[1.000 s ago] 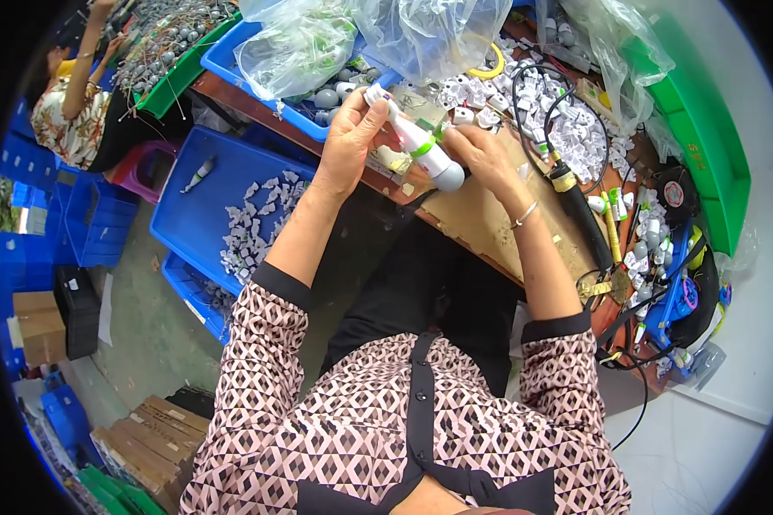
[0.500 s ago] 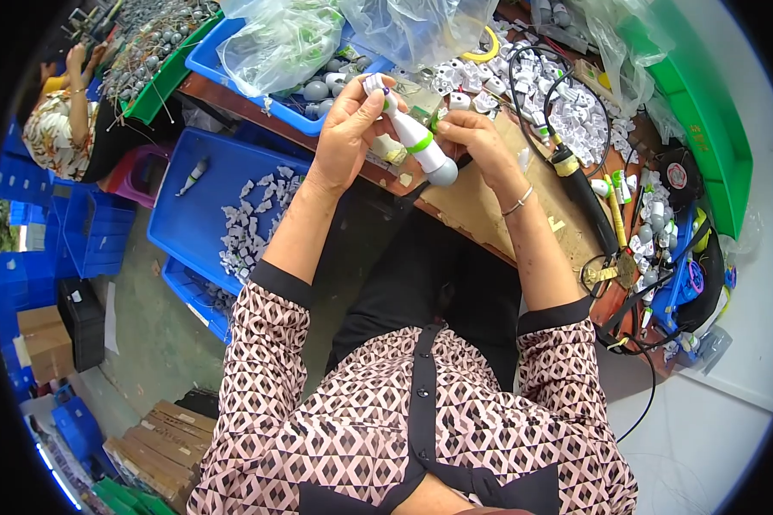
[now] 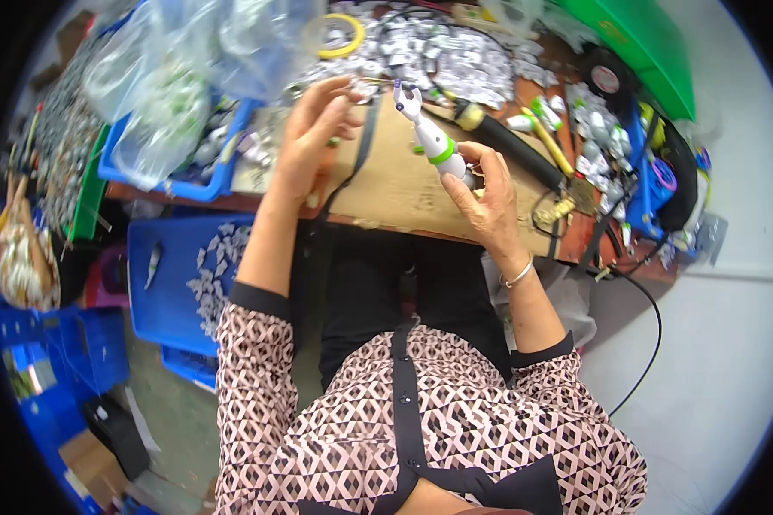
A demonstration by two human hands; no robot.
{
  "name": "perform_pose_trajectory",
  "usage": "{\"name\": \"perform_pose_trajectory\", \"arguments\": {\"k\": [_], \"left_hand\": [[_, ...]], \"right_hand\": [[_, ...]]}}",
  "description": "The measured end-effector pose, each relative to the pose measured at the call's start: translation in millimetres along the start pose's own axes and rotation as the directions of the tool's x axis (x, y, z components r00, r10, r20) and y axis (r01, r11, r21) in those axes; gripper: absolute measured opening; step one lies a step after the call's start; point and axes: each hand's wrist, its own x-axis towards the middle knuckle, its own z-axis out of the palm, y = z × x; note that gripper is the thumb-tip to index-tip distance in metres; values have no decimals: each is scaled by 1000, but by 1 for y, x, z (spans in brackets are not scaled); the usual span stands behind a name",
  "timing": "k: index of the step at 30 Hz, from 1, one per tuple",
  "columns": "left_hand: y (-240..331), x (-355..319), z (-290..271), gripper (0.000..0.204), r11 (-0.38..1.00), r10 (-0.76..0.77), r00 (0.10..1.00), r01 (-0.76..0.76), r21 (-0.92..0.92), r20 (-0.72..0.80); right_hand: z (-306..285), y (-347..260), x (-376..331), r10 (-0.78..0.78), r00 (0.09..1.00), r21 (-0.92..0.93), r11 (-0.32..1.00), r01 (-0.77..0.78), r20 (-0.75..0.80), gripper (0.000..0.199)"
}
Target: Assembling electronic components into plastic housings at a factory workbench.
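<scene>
Landmark: flat brown cardboard sheet (image 3: 386, 193)
Right hand (image 3: 492, 202): fingers closed around the lower end of a white plastic device with a green band (image 3: 432, 139)
Device: above the cardboard, tilted, pronged tip away from the person
Left hand (image 3: 311, 142): over the cardboard's left part, fingers half curled; cannot tell whether gripping
Small white plastic pieces (image 3: 451, 64): heaped beyond the cardboard

2 forearms (image 3: 271, 236) reaching forward, left grip (image 3: 309, 137) loose, fingers (image 3: 325, 89) half-curled, right grip (image 3: 493, 202) closed, thumb (image 3: 462, 196) pointing inward
</scene>
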Motion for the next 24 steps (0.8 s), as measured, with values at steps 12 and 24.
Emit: {"name": "perform_pose_trajectory", "arguments": {"k": [12, 24], "left_hand": [[1, -3, 6, 32, 990, -100, 983, 82, 118, 155], [0, -5, 5, 32, 977, -138, 979, 110, 182, 152]], "right_hand": [[-58, 32, -27, -311, 882, -571, 819, 58, -355, 42], [-63, 42, -42, 351, 931, 992, -106, -70, 103, 38]]}}
